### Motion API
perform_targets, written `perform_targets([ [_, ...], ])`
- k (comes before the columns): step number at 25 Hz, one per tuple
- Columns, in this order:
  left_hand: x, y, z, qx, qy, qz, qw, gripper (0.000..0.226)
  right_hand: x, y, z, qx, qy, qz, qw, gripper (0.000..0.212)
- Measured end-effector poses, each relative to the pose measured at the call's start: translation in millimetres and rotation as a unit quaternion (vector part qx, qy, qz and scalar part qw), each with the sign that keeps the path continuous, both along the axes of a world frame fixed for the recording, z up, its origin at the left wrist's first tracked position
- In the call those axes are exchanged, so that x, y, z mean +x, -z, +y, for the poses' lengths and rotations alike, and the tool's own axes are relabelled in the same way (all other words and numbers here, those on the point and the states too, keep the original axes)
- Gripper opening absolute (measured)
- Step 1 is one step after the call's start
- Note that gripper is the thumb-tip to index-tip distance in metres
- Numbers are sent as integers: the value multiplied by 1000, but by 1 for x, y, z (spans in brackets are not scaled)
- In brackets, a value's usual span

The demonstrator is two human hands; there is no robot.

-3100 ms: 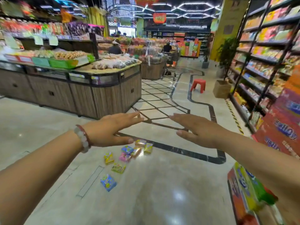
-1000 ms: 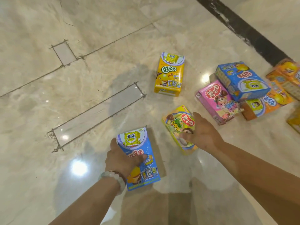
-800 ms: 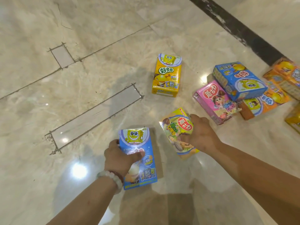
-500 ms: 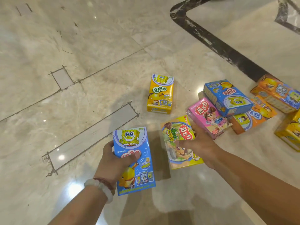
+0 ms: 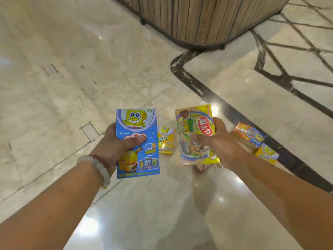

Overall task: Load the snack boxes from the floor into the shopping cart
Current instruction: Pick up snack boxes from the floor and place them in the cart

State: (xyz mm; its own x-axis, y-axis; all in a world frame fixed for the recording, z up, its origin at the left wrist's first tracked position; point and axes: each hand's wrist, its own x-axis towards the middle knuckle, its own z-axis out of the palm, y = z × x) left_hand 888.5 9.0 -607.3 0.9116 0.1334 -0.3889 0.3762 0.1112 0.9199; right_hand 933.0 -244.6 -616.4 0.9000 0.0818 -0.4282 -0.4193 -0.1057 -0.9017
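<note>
The left hand point(image 5: 115, 143) grips a blue cardboard SpongeBob snack box point(image 5: 137, 143), the right hand point(image 5: 219, 141) a yellow-green cartoon box point(image 5: 195, 134), above yellow and orange boxes point(image 5: 165, 140) on the marble floor point(image 5: 72, 87).

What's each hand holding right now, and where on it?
Left hand grips the blue snack box at its left edge, thumb across the front. Right hand grips the yellow snack box at its right edge.

Glossy marble floor point(image 5: 54, 105), a dark inlaid border point(image 5: 212, 95) curving past that wood-slatted display stand point(image 5: 207, 18) up top.
</note>
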Motion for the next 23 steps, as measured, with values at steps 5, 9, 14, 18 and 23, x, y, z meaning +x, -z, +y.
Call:
perform_targets([
  [5,28,-259,-15,15,30,-102,994,51,5,-248,-26,5,13,-70,997,52],
  [9,37,-469,-47,21,98,-184,978,48,5,-467,-57,-3,38,-177,983,45],
  [14,24,-645,-96,3,138,-267,954,44,-27,-657,-110,-24,74,-308,948,53],
  [18,17,-709,-140,-31,166,-309,936,36,-62,-716,-149,-17,117,-328,937,54],
  [23,14,-746,-177,-75,234,-321,915,48,-104,-743,-173,-6,202,-329,922,51],
])
